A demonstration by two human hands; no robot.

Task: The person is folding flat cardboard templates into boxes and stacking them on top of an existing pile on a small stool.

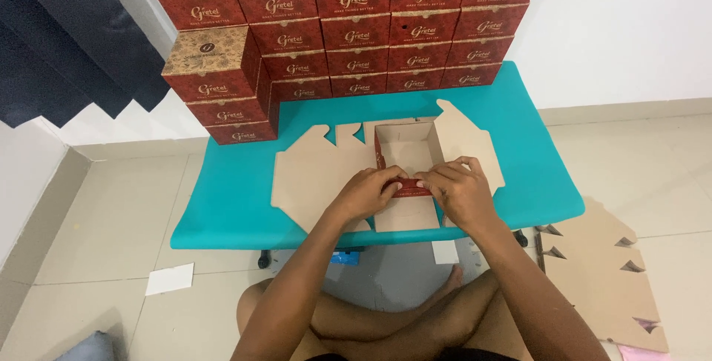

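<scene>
Right now both hands meet at the near wall of a half-folded cardboard box that lies in the middle of the teal desk. The left hand has its grip pressed together on the red folded flap at that wall, thumb and fingers pinching it from the left. The right hand pinches the same flap from the right, fingers curled over its top edge, the two hands nearly touching. The box's side walls stand upright around a bare brown floor, while its unfolded panels spread flat to left and right; the left panel reaches toward the desk's near edge, the right one stops short of the desk's right edge. Teal surface lies open on both sides of the panels. At the desk's far edge a wall of stacked red boxes rises against the white wall, with a shorter stack jutting forward at the left. On the tiled floor to the right lie flat cardboard blanks.
</scene>
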